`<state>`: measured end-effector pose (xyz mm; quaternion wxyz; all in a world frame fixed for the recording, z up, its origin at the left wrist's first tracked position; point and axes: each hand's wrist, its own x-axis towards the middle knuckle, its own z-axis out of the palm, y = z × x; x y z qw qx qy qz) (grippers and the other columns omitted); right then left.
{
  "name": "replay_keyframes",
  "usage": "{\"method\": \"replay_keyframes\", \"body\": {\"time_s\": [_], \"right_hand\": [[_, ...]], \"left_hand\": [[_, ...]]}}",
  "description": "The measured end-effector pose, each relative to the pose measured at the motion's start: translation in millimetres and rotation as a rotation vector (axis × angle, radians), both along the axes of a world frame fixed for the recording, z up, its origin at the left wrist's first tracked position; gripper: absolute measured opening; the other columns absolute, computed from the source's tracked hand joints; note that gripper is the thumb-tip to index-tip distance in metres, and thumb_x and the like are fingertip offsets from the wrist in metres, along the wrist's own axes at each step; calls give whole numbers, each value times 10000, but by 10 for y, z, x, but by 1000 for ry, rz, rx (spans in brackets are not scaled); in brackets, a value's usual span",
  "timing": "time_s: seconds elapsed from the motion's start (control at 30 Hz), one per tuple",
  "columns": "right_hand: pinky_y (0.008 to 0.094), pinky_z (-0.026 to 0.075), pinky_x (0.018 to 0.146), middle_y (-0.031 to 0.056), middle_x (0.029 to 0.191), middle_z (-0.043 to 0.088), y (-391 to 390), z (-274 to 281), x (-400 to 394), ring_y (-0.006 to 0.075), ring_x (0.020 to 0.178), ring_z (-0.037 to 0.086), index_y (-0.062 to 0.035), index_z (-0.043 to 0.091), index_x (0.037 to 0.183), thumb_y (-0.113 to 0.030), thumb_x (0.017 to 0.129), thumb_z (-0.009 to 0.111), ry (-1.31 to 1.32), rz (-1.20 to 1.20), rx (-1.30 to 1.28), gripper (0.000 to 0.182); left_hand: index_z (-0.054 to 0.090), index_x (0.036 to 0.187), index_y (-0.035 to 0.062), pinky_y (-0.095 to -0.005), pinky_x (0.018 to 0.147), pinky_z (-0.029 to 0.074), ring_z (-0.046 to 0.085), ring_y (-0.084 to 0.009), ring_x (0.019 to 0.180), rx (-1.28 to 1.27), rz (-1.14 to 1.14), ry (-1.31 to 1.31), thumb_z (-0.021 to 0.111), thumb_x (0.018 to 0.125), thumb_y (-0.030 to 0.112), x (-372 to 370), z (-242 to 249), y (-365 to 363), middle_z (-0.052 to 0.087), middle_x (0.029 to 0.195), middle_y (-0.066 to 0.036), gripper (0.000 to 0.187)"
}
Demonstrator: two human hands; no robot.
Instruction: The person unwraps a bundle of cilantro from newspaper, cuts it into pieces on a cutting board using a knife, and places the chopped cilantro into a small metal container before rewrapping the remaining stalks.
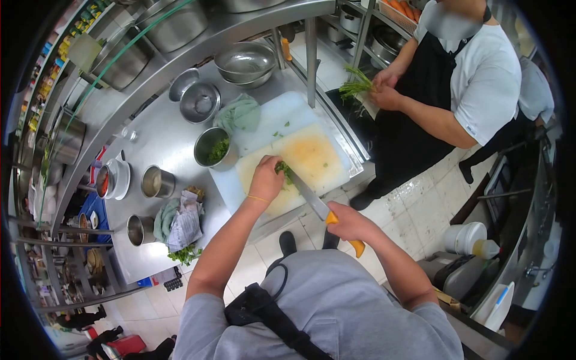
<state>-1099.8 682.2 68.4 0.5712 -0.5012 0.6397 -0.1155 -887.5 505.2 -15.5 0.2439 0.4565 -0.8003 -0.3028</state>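
My left hand (266, 179) is closed over a small bunch of green leafy herbs (286, 174) and presses it to the stained cutting board (327, 171). My right hand (354, 222) grips a kitchen knife (312, 198) by its yellow handle. The blade points up and left, its tip beside the herbs near my left fingers. A few green scraps lie farther back on the board. Left of the board stands a metal pot (201, 157) with chopped greens (218, 151) inside. Behind it lies a crumpled green cloth (240, 114).
Metal bowls (200, 102) and a large colander (245, 58) stand at the back of the steel counter (141, 198). Wrapped greens (185, 254) lie at its front left. At right, a co-worker in a black apron (414, 114) holds a bunch of green stalks (357, 84).
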Motion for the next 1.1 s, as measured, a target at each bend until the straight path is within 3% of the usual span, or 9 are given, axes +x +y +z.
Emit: {"method": "replay_keyframes", "body": {"time_s": [0.13,0.23,0.3,0.37,0.43,0.53,0.6,0.87,1.1], "right_hand": [[382,540,674,207,1024,637,-120,276,75,295,684,646,22,506,1294,-116,865,594,-10,-7,35,459],[411,530,742,228,1012,630,-278,428,179,348,794,656,22,513,1210,-138,860,598,10,20,10,394],[371,498,553,162,883,587,-431,387,269,231,599,608,14,508,1142,-102,860,591,39,90,-291,316],[372,508,569,166,884,589,-653,470,439,233,603,612,18,504,1172,-111,863,594,39,122,-344,347],[376,518,582,174,902,601,-924,366,598,237,614,621,32,503,1205,-123,862,603,138,219,-732,389],[376,520,574,179,925,617,-1145,690,832,239,618,630,35,506,1230,-124,866,614,84,129,-345,412],[371,518,565,178,930,621,-1218,707,901,234,614,630,36,505,1247,-122,868,617,86,144,-294,424],[355,502,521,145,892,598,-1202,639,957,212,567,609,56,486,1271,-112,868,631,-7,73,-180,459],[348,523,542,161,926,600,-913,705,741,227,631,630,36,502,1219,-67,854,597,38,-102,-174,391]], "left_hand": [[687,1121,7,-356,815,546,670,-299,902,28,75,129,681,811,-15,48,108,-73,656,1063,-164,311],[688,1098,-7,-376,842,547,676,-309,939,1,136,145,673,817,-11,231,466,-197,665,1062,-169,281],[690,1100,1,-374,846,548,678,-300,940,-30,178,200,677,816,-11,432,709,-353,663,1066,-164,285],[693,1102,8,-372,850,548,680,-291,941,-71,218,261,680,814,-11,682,801,-552,660,1070,-160,289],[693,1115,20,-365,867,548,683,-288,963,-121,295,400,687,813,-5,920,781,-780,651,1101,-164,304],[679,1144,38,-369,913,540,664,-311,1040,-162,328,195,677,826,-9,1205,757,-912,653,1130,-166,321],[691,1084,28,-428,976,506,624,-379,1079,-216,308,87,675,825,27,1306,766,-887,650,1151,-181,259],[706,1023,46,-435,938,517,632,-370,1069,-277,218,11,694,836,97,1273,834,-961,686,1095,-152,193],[716,1109,61,-432,969,528,650,-363,1155,121,-101,-780,666,825,129,1061,539,-1552,695,1208,-182,296]]}}
